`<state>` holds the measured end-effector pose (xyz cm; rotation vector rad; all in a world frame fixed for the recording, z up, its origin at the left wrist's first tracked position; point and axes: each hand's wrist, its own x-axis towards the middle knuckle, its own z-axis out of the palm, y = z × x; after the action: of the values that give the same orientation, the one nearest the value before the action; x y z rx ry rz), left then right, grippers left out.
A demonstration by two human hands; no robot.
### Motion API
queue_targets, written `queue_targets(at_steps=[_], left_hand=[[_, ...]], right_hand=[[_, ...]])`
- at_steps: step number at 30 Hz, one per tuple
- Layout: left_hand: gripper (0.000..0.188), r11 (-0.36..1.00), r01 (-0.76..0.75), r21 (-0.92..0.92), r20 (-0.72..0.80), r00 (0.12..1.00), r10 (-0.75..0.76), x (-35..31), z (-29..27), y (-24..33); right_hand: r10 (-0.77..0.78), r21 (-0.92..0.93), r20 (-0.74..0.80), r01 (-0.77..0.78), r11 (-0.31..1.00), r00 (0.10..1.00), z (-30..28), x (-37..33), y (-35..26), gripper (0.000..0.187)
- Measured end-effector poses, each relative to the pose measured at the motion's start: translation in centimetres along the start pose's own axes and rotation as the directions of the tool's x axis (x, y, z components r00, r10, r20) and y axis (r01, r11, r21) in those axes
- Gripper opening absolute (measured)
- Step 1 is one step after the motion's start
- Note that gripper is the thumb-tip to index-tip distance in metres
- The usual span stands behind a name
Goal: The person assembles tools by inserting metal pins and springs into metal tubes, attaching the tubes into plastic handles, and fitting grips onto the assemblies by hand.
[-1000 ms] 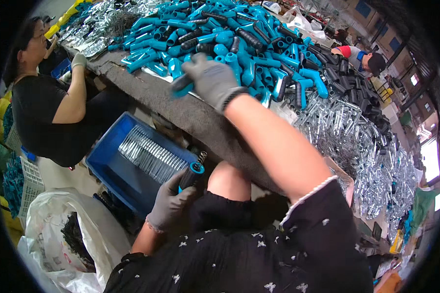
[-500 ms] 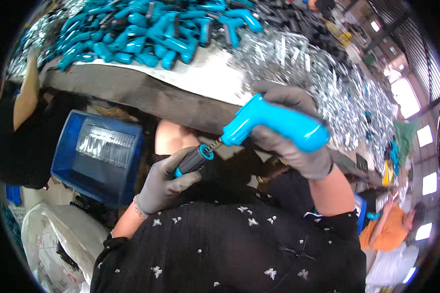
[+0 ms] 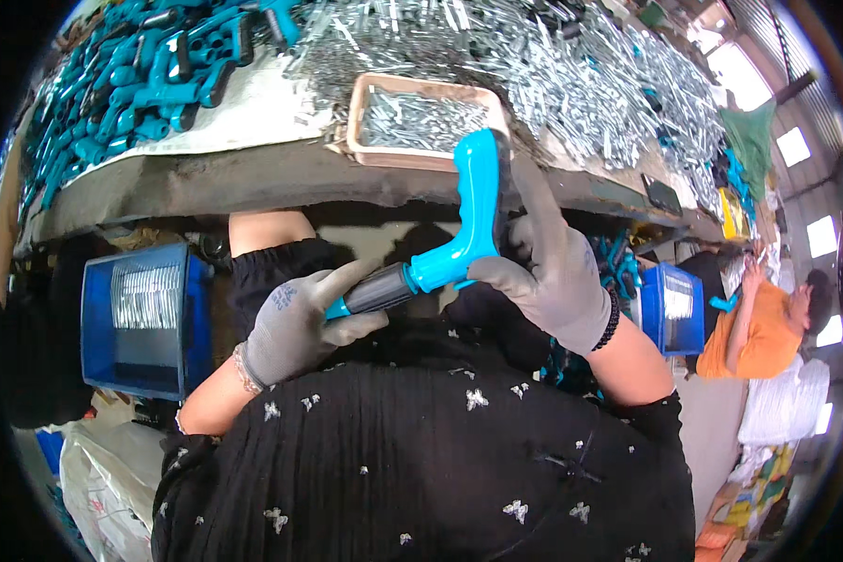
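Observation:
My left hand (image 3: 295,326) grips a black ribbed sleeve (image 3: 381,288) with a blue end, its fingers and thumb wrapped round it. The sleeve meets the nose of a bright blue pistol-shaped tool body (image 3: 479,201), and no spring shows between them. Round the body's bend, my right hand (image 3: 562,281) is closed, thumb in front and fingers behind. The handle part points up, away from me, with a dark strip along its right side. Both hands wear grey gloves and are held above my lap, just before the bench edge.
On the bench (image 3: 197,187) lie a pile of blue tool bodies (image 3: 164,89), a tray (image 3: 358,122) of small metal pieces and a heap of metal rods (image 3: 581,103). A blue tub (image 3: 140,361) stands left, a blue crate (image 3: 688,332) right. Another person (image 3: 759,323) sits far right.
The gap with the spring between sleeve and tool body has closed. My right hand has turned the body so its handle points up. The view has shifted right, bringing in the tray.

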<state>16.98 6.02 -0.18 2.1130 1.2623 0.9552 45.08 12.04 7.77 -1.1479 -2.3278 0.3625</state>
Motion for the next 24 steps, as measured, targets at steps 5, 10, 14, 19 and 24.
queue_targets(at_steps=[5,10,14,19,24], left_hand=[[0.059,0.996,0.042,0.083,0.171,0.984,-0.056,2.2,0.2,2.1],[0.059,0.980,-0.046,0.192,0.274,0.962,-0.009,3.6,0.9,2.8],[0.056,0.976,0.115,-0.184,0.214,0.974,-0.074,3.5,2.5,1.8],[0.050,0.975,-0.133,-0.179,0.261,0.949,0.178,3.8,1.3,1.9],[0.051,0.977,0.106,-0.185,0.399,0.917,-0.024,3.7,0.9,0.4]], right_hand=[[-0.187,-0.008,0.006,0.187,0.982,0.982,-1.9,-2.1,2.4,0.068],[0.089,0.298,0.233,-0.158,0.941,0.968,-3.1,-3.2,6.3,0.046],[-0.023,0.688,-0.098,0.084,0.721,0.995,-2.4,-3.8,4.7,0.068],[0.263,0.434,-0.106,-0.194,0.880,0.959,-0.8,-2.2,7.1,0.042],[-0.360,0.452,-0.206,0.415,0.789,0.910,-0.5,-0.9,3.4,0.038]])
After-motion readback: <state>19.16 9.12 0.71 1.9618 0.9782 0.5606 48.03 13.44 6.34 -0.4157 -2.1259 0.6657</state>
